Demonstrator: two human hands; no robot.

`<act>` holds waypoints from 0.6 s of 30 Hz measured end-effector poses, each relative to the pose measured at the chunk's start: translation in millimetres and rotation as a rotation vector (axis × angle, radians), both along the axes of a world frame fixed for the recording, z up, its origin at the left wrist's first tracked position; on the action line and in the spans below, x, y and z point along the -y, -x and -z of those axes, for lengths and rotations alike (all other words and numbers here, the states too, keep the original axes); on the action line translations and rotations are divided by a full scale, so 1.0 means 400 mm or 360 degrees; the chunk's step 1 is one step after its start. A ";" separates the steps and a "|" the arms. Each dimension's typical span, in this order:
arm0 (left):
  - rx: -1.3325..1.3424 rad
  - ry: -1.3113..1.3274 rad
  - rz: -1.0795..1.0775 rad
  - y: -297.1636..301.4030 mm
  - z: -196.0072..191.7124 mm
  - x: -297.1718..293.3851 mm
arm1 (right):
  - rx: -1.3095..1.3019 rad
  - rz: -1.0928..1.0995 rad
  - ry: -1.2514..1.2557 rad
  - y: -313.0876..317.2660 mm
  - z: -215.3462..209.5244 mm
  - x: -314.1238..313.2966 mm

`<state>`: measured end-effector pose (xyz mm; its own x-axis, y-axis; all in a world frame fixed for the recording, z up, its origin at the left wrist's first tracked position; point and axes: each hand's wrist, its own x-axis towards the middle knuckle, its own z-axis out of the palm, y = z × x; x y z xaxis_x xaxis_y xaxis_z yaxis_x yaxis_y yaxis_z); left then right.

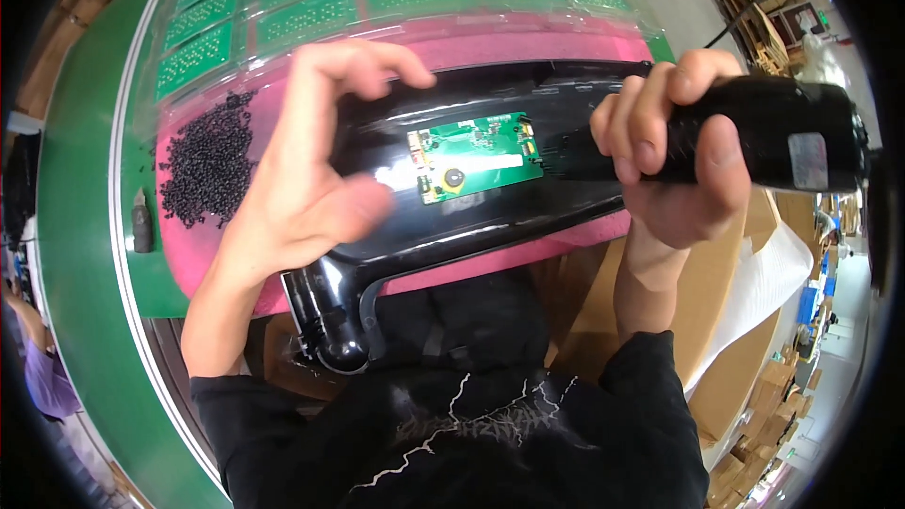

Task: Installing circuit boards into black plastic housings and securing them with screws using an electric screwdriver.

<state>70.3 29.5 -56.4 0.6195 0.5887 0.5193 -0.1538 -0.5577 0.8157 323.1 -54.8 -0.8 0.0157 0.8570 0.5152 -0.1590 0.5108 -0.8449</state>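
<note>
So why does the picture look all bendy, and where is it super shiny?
In the head view, the fisheye lens bows the long white strip at left, and the corners go black; also in the head view, white glare sits on the glossy black curved plastic casing, just left of the rectangular green circuit board.

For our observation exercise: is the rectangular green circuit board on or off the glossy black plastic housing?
On: the green circuit board lies on the glossy black housing, whose surface shows around it.
</note>
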 end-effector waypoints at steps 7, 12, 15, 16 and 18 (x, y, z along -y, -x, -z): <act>0.0034 -0.0085 -0.0373 0.025 -0.032 -0.012 | 0.0019 -0.0043 -0.0023 -0.005 0.019 -0.028; -0.0078 -0.0087 -0.0339 0.016 -0.047 0.007 | 0.0141 -0.0133 0.0012 0.000 0.003 -0.048; -0.0488 -0.0498 -0.0625 -0.003 -0.069 0.013 | 0.0175 -0.0106 0.0037 0.004 0.001 -0.048; -0.0592 -0.0590 -0.0636 0.000 -0.071 0.009 | 0.0129 -0.0125 0.0077 0.002 0.006 -0.048; -0.0651 -0.0681 -0.0698 0.001 -0.062 0.004 | 0.0175 0.0023 0.0075 0.012 0.003 -0.045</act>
